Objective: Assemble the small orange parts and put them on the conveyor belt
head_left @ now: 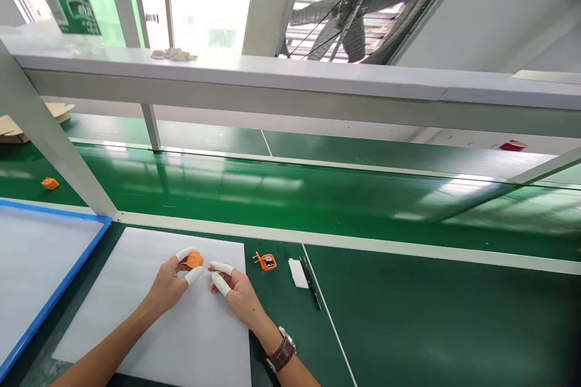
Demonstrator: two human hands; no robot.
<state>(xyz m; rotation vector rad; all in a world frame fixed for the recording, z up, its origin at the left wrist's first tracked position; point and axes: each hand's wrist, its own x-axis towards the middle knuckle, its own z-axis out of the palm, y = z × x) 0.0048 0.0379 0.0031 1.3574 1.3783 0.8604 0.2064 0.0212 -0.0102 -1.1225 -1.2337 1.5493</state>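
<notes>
Over a large white sheet (181,326), my left hand (170,283) holds a small orange part (194,259) between thumb and finger, both covered with white finger cots. Close by on its right is my right hand (238,293), also with white cots on thumb and index finger; its fingertips are pinched together, and whatever they hold is too small to name. A gap separates the two hands. Right of the sheet, an orange piece with a dark inside and metal prongs (267,262) lies on the green mat (408,314).
A white slip (298,273) and black tweezers-like tool (310,283) lie right of the orange piece. At left is a blue-edged white board (40,266). Another orange part (49,183) sits beyond the frame post (59,139). A shelf rail (290,87) crosses above.
</notes>
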